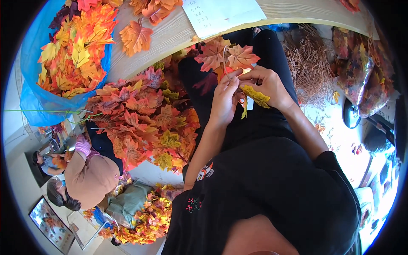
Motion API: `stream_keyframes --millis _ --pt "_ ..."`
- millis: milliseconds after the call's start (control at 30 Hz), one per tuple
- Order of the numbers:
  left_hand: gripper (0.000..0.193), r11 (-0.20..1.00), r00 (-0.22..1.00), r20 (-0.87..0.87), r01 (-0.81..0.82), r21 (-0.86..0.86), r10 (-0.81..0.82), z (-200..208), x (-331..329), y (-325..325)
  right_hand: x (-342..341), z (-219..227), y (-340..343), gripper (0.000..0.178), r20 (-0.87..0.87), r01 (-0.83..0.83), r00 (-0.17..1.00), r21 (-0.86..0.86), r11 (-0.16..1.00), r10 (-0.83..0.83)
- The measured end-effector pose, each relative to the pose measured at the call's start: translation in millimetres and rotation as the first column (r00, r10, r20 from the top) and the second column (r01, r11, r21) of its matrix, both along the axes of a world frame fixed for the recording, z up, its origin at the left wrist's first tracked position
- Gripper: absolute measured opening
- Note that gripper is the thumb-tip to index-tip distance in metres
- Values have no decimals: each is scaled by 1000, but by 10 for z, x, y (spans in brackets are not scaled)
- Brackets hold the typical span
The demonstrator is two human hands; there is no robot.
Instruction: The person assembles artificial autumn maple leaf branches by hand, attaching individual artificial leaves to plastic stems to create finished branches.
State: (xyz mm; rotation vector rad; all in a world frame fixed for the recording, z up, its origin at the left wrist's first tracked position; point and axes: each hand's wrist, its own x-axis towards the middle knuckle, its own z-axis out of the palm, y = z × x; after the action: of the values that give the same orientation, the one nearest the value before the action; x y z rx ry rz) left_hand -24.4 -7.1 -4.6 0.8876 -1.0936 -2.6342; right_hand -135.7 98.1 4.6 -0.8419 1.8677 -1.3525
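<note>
Two hands, fingertips together: the left hand (225, 97) pinches a strand (224, 59); the right hand's (272, 88) grip cannot be told. Just beyond: two orange leaves (243, 57); beneath the right, at least one yellow leaf (256, 96). Farther off, one sheet (223, 19), five handwritten lines.

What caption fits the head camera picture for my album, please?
Left hand and right hand meet among bright leaves, beside a big leaf pile.

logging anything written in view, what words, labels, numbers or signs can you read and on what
White paper sheet: a short handwritten column of numbers, not copied out here.
Framed panel at lower left: any text too small to read.
Black shirt: sewn motifs, no text seen.
</note>
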Motion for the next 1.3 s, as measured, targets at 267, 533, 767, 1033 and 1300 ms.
stream_keyframes --millis 267,533,767,1033,1300 --pt "45 976 987 -142 -48 212 79 -84 19 -3 180 52 -101 17 -446 160 877 -77 984 -177" --pt "39 989 996 -82 -4 149 17 -74 75 -34 21 32 -99 15 -415 -49 908 51 997 66" --pt "29 974 980 6 -199 112 199 133 79 -145 -71 62 -55 12 -240 -9 970 -202 979 -41" --pt "24 965 974 4 -223 -137 225 149 109 -138 -136 186 -1 8 -393 -35 919 24 999 42" --pt "22 915 946 25 -305 -262 323 81 1 13 200 128 -111 7 -601 126 791 -19 992 -112"
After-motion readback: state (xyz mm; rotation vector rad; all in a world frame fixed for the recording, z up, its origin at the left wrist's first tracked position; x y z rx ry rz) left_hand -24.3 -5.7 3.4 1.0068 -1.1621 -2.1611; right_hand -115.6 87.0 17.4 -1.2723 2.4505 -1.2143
